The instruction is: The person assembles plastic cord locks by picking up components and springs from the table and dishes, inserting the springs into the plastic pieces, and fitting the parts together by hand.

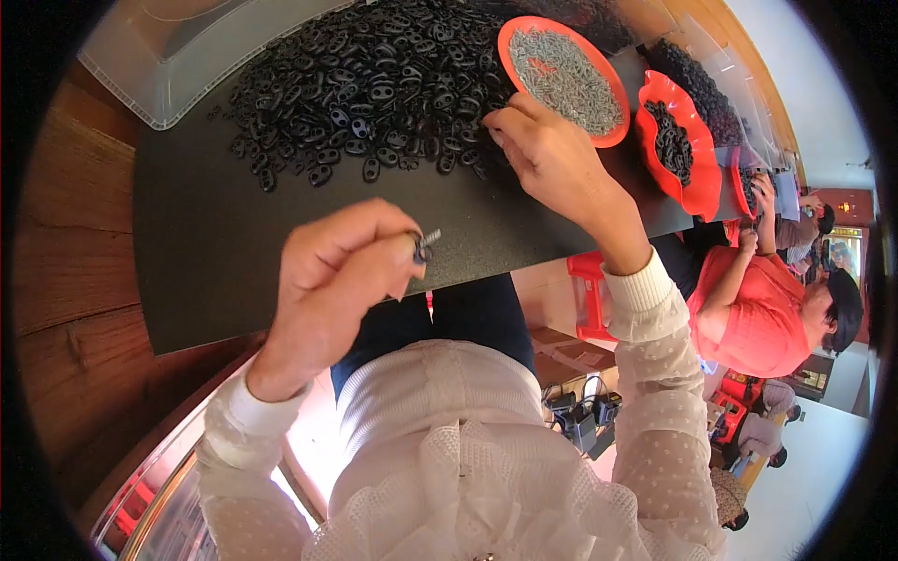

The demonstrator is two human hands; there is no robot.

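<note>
The left hand (pixel 332 266) is clamped on a small dark piece (pixel 423 252) with a silver metal screw (pixel 431 237), above the dark grey table (pixel 206 252); farther, the right hand (pixel 558 164), whose grip I cannot tell, is beside many black oval plastic pieces (pixel 346 103) and a round red plate (pixel 613 139)

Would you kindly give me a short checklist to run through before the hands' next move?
1. Small silver metal piece held at the left hand's fingertips: ok.
2. Right hand at the heap of glossy black oval two-hole pieces: ok.
3. Black piece pinched by the right fingertips: cannot tell.
4. Round orange-red plate stocked with silver metal pieces: ok.
5. Wavy-rimmed red bowl containing black parts: ok.
</note>
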